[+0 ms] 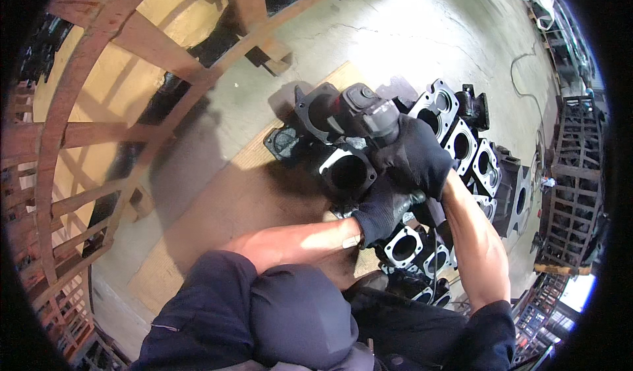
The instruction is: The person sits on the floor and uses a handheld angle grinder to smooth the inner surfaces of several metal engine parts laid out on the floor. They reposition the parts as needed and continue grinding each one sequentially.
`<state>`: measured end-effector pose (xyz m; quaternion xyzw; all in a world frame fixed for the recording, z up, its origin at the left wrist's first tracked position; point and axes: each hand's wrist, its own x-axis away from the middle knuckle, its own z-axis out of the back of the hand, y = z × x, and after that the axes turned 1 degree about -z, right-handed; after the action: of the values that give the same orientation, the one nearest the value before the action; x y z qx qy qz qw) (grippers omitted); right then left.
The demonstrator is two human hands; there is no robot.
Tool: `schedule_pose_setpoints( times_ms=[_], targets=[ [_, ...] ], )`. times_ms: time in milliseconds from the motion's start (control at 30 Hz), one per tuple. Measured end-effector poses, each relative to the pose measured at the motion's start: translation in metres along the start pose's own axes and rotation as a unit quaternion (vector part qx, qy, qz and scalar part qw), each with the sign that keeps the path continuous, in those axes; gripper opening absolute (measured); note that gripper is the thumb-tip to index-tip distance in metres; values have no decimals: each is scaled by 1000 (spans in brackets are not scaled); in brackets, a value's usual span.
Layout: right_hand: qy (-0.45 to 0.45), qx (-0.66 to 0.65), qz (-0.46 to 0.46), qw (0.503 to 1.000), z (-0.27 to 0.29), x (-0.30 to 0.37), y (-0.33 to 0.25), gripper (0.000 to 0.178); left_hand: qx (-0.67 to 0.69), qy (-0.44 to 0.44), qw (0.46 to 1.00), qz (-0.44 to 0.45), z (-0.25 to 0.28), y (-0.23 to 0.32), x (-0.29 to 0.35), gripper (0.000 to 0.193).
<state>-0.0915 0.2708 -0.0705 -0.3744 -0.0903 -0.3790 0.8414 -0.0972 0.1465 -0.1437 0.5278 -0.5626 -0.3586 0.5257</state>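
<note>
A grey and black power tool with a rounded head (368,110), which looks like an angle grinder, is held over several dark metal castings. My right hand (419,156), in a black glove, is wrapped round its body just behind the head. Lower down, my gloved left hand (386,209) is closed round the tool's rear part, mostly hidden by the right forearm and glove. Beneath the head lies a casting with a dark flange (308,110). Nearer me is a casting with a bright machined flange (328,168) around a round bore. The tool's working end cannot be made out.
More flanged castings (451,102) stand in rows to the right, with others (389,251) near my knees. A tan board (198,206) lies on the concrete floor (395,41). Rust-brown metal frames (132,137) rise at left; a slatted metal cage (573,173) stands far right.
</note>
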Motion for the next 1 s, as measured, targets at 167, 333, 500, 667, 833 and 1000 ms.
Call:
schedule_pose_setpoints(
  times_ms=[167, 333, 500, 667, 833, 1000],
  targets=[
    [-12, 18, -9, 1000, -4, -20, -29, 39, -59, 24, 992, -107, 28, -15, -5, 22],
    [-50, 65, 0, 997, -12, -17, -30, 42, -65, 59, 995, -37, 21, -9, 12, 24],
    [10, -25, 15, 1000, -8, -10, -10, 34, -84, -3, 996, -28, 16, 5, 2, 24],
    [-13, 20, 27, 999, -4, -23, -18, 33, -149, 22, 976, -159, 23, -20, -8, 22],
    [-51, 71, 32, 996, -22, -25, -26, 41, 129, 83, 986, 57, 16, -23, 13, 28],
    [-52, 29, 12, 998, -8, -9, -27, 45, -102, 47, 989, -96, 9, -12, 23, 30]
  ],
)
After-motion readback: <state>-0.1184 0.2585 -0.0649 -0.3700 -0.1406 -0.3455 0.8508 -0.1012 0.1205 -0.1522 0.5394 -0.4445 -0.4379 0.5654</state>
